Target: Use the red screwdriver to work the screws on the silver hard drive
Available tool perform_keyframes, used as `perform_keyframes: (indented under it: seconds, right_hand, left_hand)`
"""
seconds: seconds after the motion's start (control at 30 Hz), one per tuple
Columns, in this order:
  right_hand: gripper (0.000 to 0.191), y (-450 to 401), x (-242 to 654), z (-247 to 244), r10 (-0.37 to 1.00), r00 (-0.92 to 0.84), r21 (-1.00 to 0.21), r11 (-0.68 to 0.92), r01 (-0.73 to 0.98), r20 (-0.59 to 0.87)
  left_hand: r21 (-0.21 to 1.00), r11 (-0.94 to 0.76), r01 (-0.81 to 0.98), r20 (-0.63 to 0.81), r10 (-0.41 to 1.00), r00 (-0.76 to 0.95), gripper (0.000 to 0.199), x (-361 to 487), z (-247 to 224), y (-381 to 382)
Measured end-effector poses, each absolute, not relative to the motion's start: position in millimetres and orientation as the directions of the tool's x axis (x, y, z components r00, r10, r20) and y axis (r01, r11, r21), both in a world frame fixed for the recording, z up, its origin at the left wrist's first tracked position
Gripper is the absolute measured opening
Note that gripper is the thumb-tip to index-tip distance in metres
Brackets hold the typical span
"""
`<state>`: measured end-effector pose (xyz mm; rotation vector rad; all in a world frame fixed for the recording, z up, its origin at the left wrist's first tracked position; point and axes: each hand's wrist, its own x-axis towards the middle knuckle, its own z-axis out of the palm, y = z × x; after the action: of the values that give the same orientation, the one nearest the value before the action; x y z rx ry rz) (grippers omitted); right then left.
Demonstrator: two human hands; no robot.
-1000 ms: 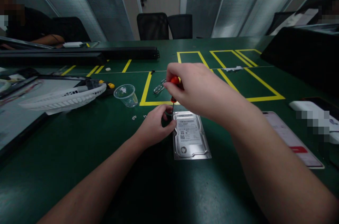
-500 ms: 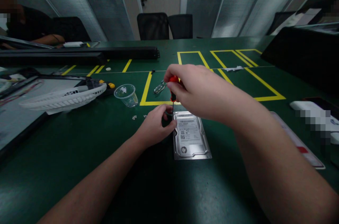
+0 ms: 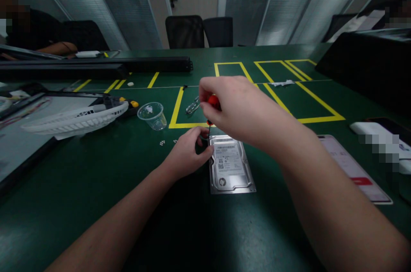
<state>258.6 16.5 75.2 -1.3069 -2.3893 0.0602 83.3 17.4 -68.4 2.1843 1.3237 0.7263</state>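
My right hand (image 3: 229,98) is closed around the screwdriver (image 3: 212,101), its shaft upright at the hard drive's (image 3: 229,165) far left corner. My left hand (image 3: 188,152) pinches the drive's edge.

On the counter (image 3: 180,229), the hard drive (image 3: 233,171) lies nearest the middle, with the screwdriver (image 3: 213,101) upright at its far left corner. Left of the drive are small parts (image 3: 162,143), with the cup (image 3: 152,115) just behind them. The tablet (image 3: 356,169) lies to the drive's right, and chairs (image 3: 185,33) stand behind the counter's far edge.
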Motion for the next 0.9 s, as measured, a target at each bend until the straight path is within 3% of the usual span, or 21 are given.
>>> perform_keyframes:
  seconds: [0.17, 0.53, 0.73, 0.9]
  right_hand:
    - [0.014, 17.8, 261.5, 72.1, 0.785, -0.511, -0.233, 0.602, 0.764, 0.351]
    - [0.028, 19.8, 261.4, 70.3, 0.813, -0.491, -0.265, 0.571, 0.777, 0.311]
    - [0.014, 22.6, 264.1, 67.8, 0.817, -0.466, -0.24, 0.555, 0.796, 0.34]
    - [0.014, 20.1, 261.4, 70.9, 0.813, -0.468, -0.217, 0.555, 0.803, 0.346]
  left_hand:
    - [0.64, -0.418, 0.644, 0.199, 0.901, 0.386, 0.024, 84.6, -67.6, 16.6]
    - [0.639, -0.402, 0.656, 0.186, 0.908, 0.375, 0.024, 82.1, -68.8, 17.2]
    - [0.656, -0.404, 0.638, 0.176, 0.903, 0.391, 0.027, 82.9, -65.2, 15.9]
    - [0.652, -0.394, 0.648, 0.169, 0.908, 0.382, 0.025, 82.8, -66.1, 16.0]
